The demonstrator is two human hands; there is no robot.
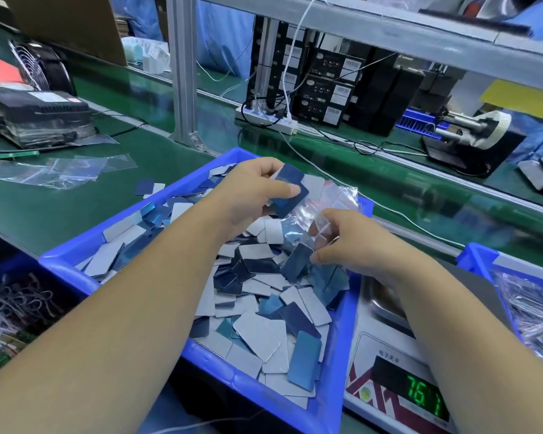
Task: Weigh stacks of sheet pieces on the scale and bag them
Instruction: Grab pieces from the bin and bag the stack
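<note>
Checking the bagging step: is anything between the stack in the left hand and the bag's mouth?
Nothing visible: the left hand holds the blue sheet stack right beside the clear plastic bag the right hand pinches.

Blue tray [76, 264], on green conveyor belt [85, 195], heaped with loose blue and grey sheet pieces [257, 333]; left hand [251, 195] above the heap, thumb and fingers gripping a small stack of blue pieces [287, 191]; right hand [355, 242] just beside it, pinching a clear plastic bag [329, 208] already holding several pieces. Digital scale [386, 364] touching the tray's right side, green digits [423, 399] partly hidden by the right forearm. Spare clear bags [60, 172] on the belt at left; power strip [264, 115] and stacked black boxes [329, 89] behind.
</note>
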